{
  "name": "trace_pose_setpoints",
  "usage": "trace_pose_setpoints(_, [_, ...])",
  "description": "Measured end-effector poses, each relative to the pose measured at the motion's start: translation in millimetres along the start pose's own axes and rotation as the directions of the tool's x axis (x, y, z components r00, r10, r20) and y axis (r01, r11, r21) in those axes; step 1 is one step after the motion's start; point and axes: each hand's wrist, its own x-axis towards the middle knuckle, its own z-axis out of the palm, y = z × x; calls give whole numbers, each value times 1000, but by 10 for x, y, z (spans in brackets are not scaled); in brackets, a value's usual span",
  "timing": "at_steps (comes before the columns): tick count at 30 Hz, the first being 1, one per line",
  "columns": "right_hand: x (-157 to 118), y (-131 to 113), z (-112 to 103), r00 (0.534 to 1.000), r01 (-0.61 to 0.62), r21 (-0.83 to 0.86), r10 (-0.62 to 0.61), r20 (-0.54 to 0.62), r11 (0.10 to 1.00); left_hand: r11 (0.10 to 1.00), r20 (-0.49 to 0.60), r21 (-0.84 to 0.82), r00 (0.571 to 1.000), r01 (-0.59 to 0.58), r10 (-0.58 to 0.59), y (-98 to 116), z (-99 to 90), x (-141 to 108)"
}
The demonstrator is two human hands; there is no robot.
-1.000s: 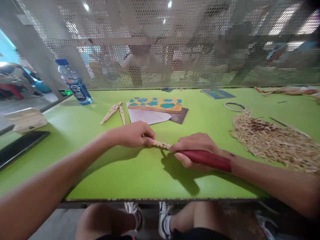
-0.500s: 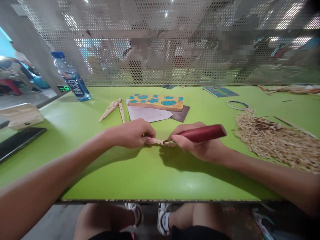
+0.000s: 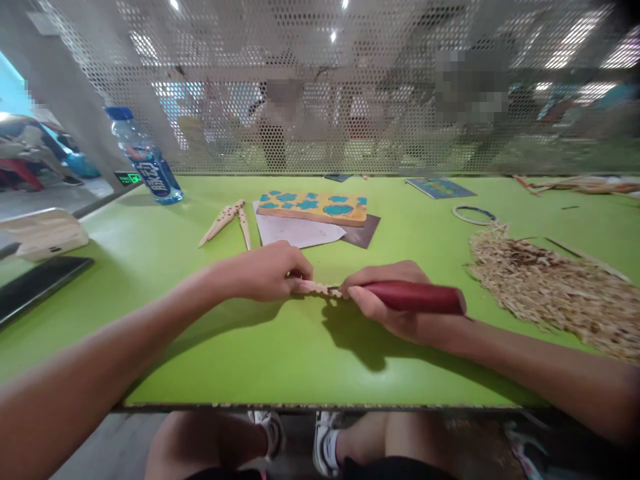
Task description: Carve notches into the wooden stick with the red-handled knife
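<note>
Near the middle of the green table [image 3: 280,367], my left hand [image 3: 265,272] pinches the left end of a small pale notched wooden piece [image 3: 317,288]. My right hand [image 3: 395,303] grips a red-handled carving tool [image 3: 415,297]. The tool's thin tip touches the notched piece or lies just over it. Behind my hands, a yellow block with blue patches [image 3: 313,208] rests on a white paper [image 3: 295,232] and a dark sheet [image 3: 364,233]. Two pointed wooden pieces with dark spots [image 3: 225,220] lie to the left of the papers.
A heap of wood shavings [image 3: 550,287] covers the right side, with a tape ring [image 3: 475,214] and a patterned card [image 3: 439,187] behind it. A blue-capped bottle [image 3: 150,163] stands back left, near a black phone [image 3: 40,283]. A perforated screen [image 3: 350,87] borders the back.
My right hand has shifted slightly down, and the red handle has tilted, its back end now lower and farther right. My left hand still holds the wooden piece.
</note>
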Motion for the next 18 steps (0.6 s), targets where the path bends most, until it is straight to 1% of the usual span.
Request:
trace_pose_setpoints(2, [-29,-20,33,995,98,-98,-97,22,990,1000,-2,18,1000,8,-8,11,9,-1])
trace_pose_setpoints(3, [-34,-33,45,992,127,-124,-124,35,984,1000,-7,25,1000,10,-9,15,15,-1])
trace_pose_setpoints(4, [-33,-49,53,991,132,-128,-127,43,983,1000,-14,28,1000,9,-9,20,21,-1])
trace_pose_setpoints(5, [-24,-64,54,994,108,-111,-103,47,988,1000,-21,28,1000,8,-7,23,26,0])
trace_pose_setpoints(7, [10,-85,39,1000,-1,-38,1,16,999,1000,-35,24,999,4,-4,27,36,1])
trace_pose_setpoints(9, [54,-84,17,991,-131,62,133,-28,989,1000,-41,26,999,1,1,29,44,1])
trace_pose_setpoints(11, [90,-56,8,962,-258,156,268,-46,953,999,-44,36,999,-2,4,31,49,-2])
trace_pose_setpoints(14, [111,5,24,899,-417,272,437,-15,867,999,-60,51,998,-10,13,34,52,-11])
trace_pose_setpoints(16, [105,32,37,866,-469,342,500,-4,815,999,-62,45,998,-19,22,32,51,-15])
trace_pose_setpoints(17, [97,38,39,861,-472,367,508,-4,802,999,-56,34,998,-21,23,30,49,-16])
trace_pose_setpoints(18, [87,38,37,869,-453,378,495,-16,807,1000,-50,20,999,-19,20,27,46,-15])
